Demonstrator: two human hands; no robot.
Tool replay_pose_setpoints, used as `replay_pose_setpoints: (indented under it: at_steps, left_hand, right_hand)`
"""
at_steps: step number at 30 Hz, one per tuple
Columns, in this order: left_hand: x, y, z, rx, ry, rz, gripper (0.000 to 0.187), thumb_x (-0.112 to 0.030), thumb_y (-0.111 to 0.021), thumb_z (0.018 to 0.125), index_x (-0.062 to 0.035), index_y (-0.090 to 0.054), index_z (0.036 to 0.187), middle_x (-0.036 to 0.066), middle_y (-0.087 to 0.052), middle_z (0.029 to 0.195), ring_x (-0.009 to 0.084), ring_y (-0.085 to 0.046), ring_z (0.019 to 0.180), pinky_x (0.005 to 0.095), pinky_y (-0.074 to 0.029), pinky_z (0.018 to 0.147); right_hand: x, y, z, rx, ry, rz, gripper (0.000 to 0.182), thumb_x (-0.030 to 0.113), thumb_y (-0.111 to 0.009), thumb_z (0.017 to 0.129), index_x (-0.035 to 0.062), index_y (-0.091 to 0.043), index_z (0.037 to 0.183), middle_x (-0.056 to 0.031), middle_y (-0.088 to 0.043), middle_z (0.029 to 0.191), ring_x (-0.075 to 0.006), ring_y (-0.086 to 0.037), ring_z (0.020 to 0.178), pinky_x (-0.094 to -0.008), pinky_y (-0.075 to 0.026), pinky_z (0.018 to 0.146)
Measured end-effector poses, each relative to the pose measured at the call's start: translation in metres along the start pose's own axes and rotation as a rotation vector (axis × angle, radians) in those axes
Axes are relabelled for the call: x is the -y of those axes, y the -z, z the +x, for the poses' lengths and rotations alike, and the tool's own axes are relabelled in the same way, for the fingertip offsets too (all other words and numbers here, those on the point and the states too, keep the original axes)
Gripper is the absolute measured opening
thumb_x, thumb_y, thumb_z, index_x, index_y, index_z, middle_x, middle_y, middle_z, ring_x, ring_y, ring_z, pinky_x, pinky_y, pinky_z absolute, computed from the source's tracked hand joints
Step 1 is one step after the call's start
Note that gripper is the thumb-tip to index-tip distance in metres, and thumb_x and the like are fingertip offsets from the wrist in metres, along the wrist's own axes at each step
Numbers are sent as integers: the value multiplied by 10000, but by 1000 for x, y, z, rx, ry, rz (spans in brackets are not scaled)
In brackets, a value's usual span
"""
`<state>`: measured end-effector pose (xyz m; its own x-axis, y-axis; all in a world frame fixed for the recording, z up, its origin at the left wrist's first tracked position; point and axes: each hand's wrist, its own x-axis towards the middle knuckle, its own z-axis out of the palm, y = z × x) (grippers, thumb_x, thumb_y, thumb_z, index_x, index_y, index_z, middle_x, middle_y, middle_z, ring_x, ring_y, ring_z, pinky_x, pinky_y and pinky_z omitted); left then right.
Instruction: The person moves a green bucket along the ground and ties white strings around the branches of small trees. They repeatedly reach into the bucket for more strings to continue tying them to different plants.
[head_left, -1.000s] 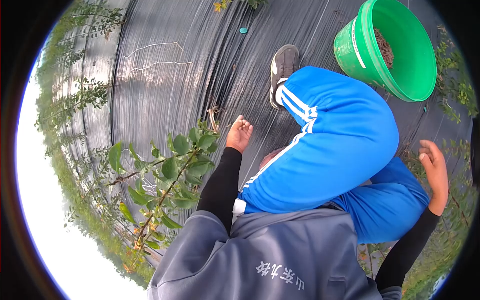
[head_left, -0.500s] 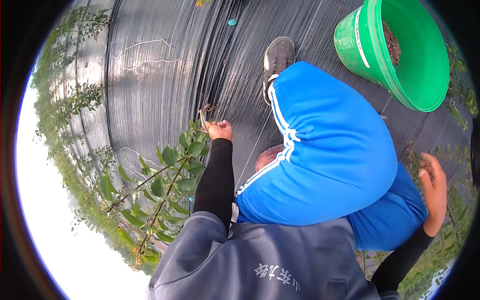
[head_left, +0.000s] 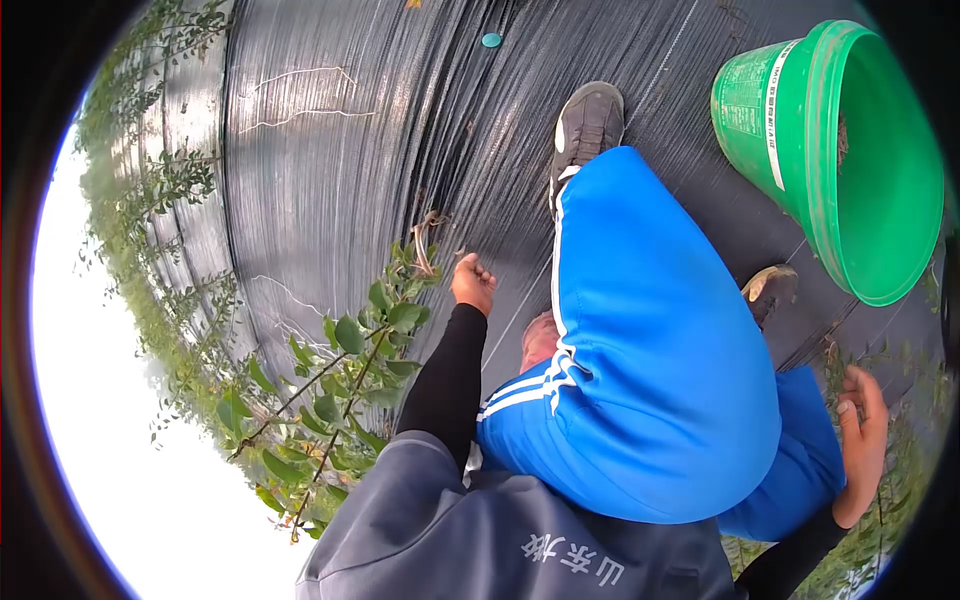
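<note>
1. Left hand (head_left: 472,283): fingers curled shut, fist-like, at the base of a young tree's stem (head_left: 428,243) where it rises from the black ground cloth (head_left: 330,170). Whether anything lies inside the fist cannot be told; no tool visible.
2. Right hand (head_left: 860,445): open, fingers loosely bent, empty, held out beside the blue-trousered knee (head_left: 650,350), well apart from the stem.
3. Sapling (head_left: 345,370): long axis runs from the stem base, just beside the left hand, down-left across the view; leafy tip points to the lower-left, toward the bright edge. Its root end points toward the cloth's centre.
4. Green bucket (head_left: 840,150): tilted, mouth facing the camera's right; dark material inside, only partly seen. Well apart from both hands.
5. Technique (judgement): w/ work at the stem base, keep the fist low and close to the cloth, pull along the stem's axis, not across it, to avoid snapping the thin stem or tearing the cloth.
</note>
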<state>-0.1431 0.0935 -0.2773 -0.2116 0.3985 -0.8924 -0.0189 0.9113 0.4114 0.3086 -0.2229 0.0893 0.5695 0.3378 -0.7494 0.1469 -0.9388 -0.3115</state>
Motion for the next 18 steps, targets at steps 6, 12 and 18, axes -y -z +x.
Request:
replay_pose_setpoints:
  at_steps: [6, 12, 18]
  left_hand:
    - [-8, -11, -42, 184, 52, 406, 223, -326, -500, 898, -117, -496, 819, -19, -424, 622, 109, -409, 501, 257, -336, 447]
    - [-114, -145, -116, 702, -183, 32, 526, -564, -335, 936, -122, -421, 664, -7, -330, 579, 111, -313, 476, 250, -282, 418]
    - [-235, -282, -64, 800, -310, -188, 296, -344, -389, 963, -90, -518, 883, -7, -428, 664, 110, -407, 559, 246, -388, 492]
  right_hand:
    - [8, 3, 5, 14, -70, -1, 406, -2, -482, 844, 20, -494, 1250, -108, -559, 1054, -185, -537, 926, -313, -432, 857]
    - [0, 12, 6, -18, -26, 63, 375, 44, -479, 887, 19, -487, 1261, -98, -545, 1054, -184, -526, 967, -304, -411, 885]
    - [-1, 9, 5, 29, -47, 69, 376, 60, -485, 895, 15, -482, 1268, -92, -541, 1059, -176, -511, 995, -300, -401, 899]
